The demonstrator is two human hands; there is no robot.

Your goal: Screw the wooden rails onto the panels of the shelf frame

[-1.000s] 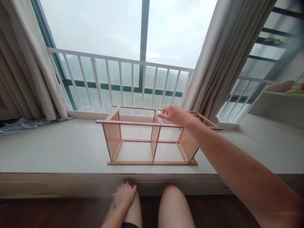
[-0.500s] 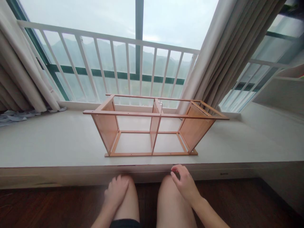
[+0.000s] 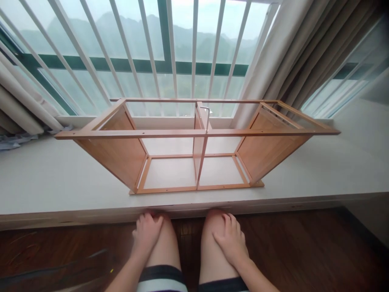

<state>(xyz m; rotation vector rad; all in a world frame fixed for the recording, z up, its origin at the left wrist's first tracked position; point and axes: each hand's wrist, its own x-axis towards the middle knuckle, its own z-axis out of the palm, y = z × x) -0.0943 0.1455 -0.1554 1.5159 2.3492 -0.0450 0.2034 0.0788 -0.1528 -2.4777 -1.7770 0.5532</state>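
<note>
My left hand [image 3: 148, 232] rests on my left knee, fingers laid over it and holding nothing. On my right knee lies my right hand [image 3: 232, 239], its fingers spread and also without anything in them. Beyond both knees, a wooden shelf frame [image 3: 170, 134] stands on the white window ledge, apart from my hands. It has a panel at each end and a narrower divider [image 3: 199, 156] in the middle. A bent metal hex key [image 3: 208, 119] sticks up from the front top rail, just above that divider.
The white ledge [image 3: 45, 174] runs across the view, its front edge close to my knees. Behind it are a white railing [image 3: 194, 52] and windows. A beige curtain [image 3: 282, 61] hangs on the right, another [image 3: 18, 105] on the left. Dark wood flooring [image 3: 291, 251] lies below.
My right hand has come down from its raised, curled position onto the right knee, fingers now spread. The view has tilted down and closer, so the shelf frame looks larger. My left hand stays on its knee.
</note>
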